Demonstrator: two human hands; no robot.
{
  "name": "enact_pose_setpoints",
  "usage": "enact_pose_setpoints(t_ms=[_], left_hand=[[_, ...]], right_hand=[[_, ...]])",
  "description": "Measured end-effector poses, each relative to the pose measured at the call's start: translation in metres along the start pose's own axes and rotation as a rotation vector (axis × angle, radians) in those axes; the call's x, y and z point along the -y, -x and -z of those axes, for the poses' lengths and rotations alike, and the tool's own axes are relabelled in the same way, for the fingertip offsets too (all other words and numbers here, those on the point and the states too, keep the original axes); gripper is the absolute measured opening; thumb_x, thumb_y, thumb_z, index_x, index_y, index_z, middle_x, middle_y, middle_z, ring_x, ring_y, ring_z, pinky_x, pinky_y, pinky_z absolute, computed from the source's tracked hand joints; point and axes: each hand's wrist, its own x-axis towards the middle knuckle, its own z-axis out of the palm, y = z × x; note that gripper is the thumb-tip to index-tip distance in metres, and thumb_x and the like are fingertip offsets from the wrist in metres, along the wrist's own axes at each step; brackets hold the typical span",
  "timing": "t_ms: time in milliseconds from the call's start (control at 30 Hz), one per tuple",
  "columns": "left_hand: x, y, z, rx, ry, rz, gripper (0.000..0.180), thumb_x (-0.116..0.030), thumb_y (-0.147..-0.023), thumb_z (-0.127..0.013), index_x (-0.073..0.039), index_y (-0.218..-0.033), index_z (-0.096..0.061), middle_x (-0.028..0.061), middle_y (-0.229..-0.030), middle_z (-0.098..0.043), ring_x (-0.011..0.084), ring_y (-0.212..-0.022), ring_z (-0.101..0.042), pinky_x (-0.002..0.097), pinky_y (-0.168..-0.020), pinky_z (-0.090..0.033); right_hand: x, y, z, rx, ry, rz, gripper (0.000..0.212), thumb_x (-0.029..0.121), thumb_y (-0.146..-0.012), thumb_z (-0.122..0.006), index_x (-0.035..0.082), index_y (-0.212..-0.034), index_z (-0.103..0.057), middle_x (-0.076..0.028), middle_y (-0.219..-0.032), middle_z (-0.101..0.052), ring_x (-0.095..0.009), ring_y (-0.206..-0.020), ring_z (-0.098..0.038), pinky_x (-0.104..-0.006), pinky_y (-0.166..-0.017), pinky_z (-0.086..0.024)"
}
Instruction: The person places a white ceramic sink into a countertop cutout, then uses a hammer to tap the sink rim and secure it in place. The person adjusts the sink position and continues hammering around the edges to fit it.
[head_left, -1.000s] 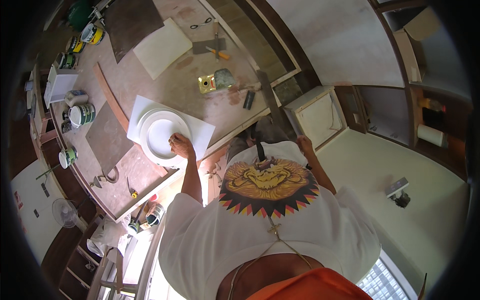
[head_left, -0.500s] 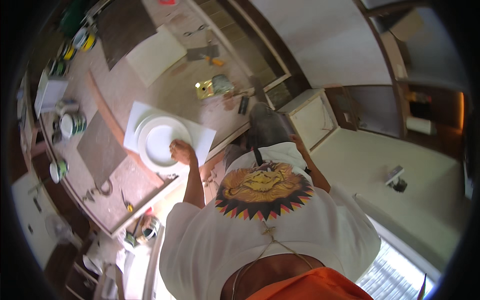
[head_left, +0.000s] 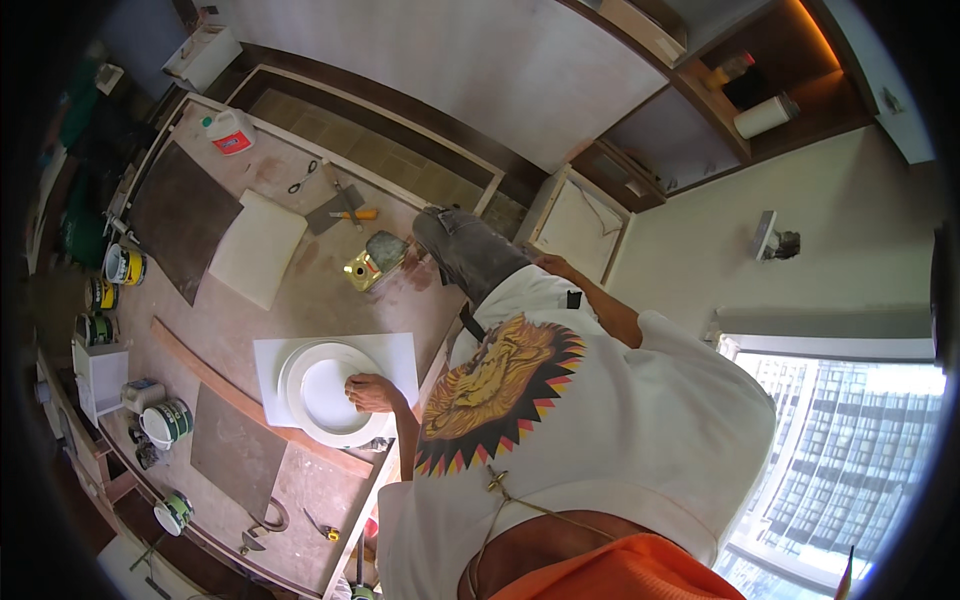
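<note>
A white sheet (head_left: 398, 362) lies at the near edge of the workbench. On it rest round white rings, or dish-like discs with wide rims (head_left: 302, 407); two rims appear to overlap. My left hand (head_left: 370, 392) is at the right side of the upper round piece, its fingers curled together over the inner edge of the rim. Whatever is between those fingers is hidden. My right hand (head_left: 556, 266) hangs by my hip beside the grey trousers (head_left: 470, 255), away from the bench, and its fingers are mostly out of sight.
A curved brown strip (head_left: 215, 377) runs behind the sheet. Around it are a metal can (head_left: 362, 270), orange-handled tool (head_left: 355, 214), scissors (head_left: 302, 178), cream panel (head_left: 258, 248), dark panels (head_left: 185, 220), a white jug (head_left: 230, 132) and paint tubs (head_left: 167, 424). A window (head_left: 840, 450) is at right.
My view has turned, so the bench sits lower in the picture and more of the window shows. The left hand stays at the right side of the round piece, with its fingers still curled.
</note>
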Motion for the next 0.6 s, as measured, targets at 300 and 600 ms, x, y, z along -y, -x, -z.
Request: enact_pose_setpoints(t_ms=[300,600], left_hand=[[0.006,0.0,-0.005,0.05,0.016,0.072,0.033,-0.029,-0.102,-0.045,-0.007,-0.111,-0.067,0.0152,-0.103,-0.068,0.0333,-0.097,-0.063,0.0477,-0.086,-0.046],[0.011,0.001,0.005,0.093,0.037,0.128,0.026,-0.027,-0.099,-0.05,-0.008,-0.103,-0.067,0.0113,-0.106,-0.067,0.0298,-0.103,-0.063,0.0444,-0.09,-0.044]], right_hand=[[0.062,-0.038,0.018,-0.029,0.16,-0.032,0.023,0.024,-0.093,-0.062,0.004,-0.102,-0.071,-0.008,-0.096,-0.071,-0.018,-0.092,-0.065,-0.0357,-0.085,-0.053],[0.09,-0.073,0.061,0.17,0.26,-0.233,0.023,0.023,-0.095,-0.06,0.006,-0.108,-0.07,-0.007,-0.099,-0.071,-0.018,-0.091,-0.065,-0.036,-0.084,-0.053]])
